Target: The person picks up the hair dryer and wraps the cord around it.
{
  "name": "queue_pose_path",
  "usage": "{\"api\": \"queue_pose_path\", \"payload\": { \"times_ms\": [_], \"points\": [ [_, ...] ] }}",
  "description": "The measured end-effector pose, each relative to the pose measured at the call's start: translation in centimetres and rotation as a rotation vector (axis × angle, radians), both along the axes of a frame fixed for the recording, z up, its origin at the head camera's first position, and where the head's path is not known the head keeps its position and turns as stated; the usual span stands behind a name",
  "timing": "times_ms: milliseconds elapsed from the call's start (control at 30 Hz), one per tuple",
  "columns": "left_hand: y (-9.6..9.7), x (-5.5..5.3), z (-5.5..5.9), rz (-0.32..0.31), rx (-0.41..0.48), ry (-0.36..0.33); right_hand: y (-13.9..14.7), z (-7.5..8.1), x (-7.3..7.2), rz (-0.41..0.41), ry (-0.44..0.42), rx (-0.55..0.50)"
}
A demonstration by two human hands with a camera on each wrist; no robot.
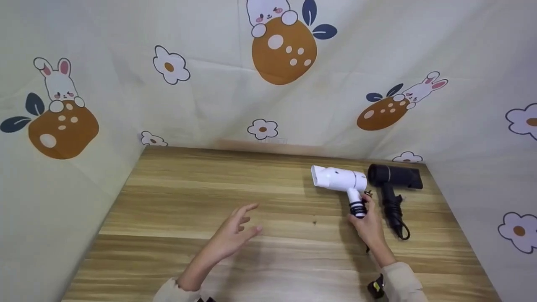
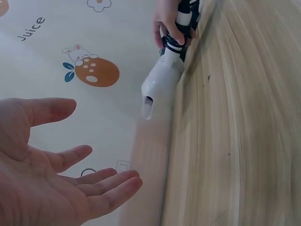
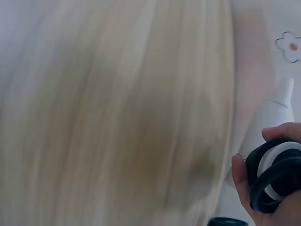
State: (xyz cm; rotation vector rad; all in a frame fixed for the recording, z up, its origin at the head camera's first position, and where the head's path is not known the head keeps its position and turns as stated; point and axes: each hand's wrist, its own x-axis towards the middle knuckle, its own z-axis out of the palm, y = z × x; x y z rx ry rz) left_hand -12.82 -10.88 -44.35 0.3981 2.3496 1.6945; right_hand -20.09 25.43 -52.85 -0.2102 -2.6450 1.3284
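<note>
A white hair dryer (image 1: 342, 179) is at the back right of the wooden table, its flat nozzle pointing left. My right hand (image 1: 370, 222) grips its handle, where a black cord (image 1: 358, 208) is wound round. In the right wrist view the fingers and thumb curl about the handle and the cord (image 3: 275, 174). To the right of it lies a black hair dryer (image 1: 396, 176), its own cord wrapped on the handle. My left hand (image 1: 233, 233) hovers over the middle of the table, fingers spread and holding nothing; the left wrist view shows its palm (image 2: 42, 188).
The wooden table (image 1: 188, 188) meets a pale cloth backdrop (image 1: 209, 105) printed with rabbits, oranges and flowers at the back and sides. A small black object with a yellow patch (image 1: 376, 287) shows beside the right sleeve (image 1: 402, 281).
</note>
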Motion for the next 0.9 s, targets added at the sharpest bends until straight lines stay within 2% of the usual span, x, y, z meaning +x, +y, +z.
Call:
{"api": "queue_pose_path", "payload": {
  "times_ms": [167, 267, 400, 533, 733, 900],
  "points": [
    [0.0, 0.0, 0.1, -0.012, -0.005, -0.008, 0.6, -1.7, -1.6, -0.053, 0.090, 0.062],
    [0.0, 0.0, 0.2, -0.010, -0.001, -0.013, 0.9, -2.0, -2.6, -0.067, 0.084, 0.054],
    [-0.2, 0.1, 0.3, -0.021, 0.004, -0.029, 1.3, -1.9, -3.5, -0.051, -0.004, 0.020],
    [-0.3, 0.2, 0.4, -0.028, 0.004, -0.027, 1.7, -1.4, -3.8, 0.012, -0.105, 0.023],
    [-0.3, 0.4, 0.5, -0.019, 0.001, -0.030, 2.5, -1.2, -4.1, 0.079, -0.230, 0.104],
    [-0.4, 0.6, 0.4, -0.016, 0.003, -0.033, 3.0, -0.7, -3.9, 0.049, -0.268, 0.222]
  ]
}}
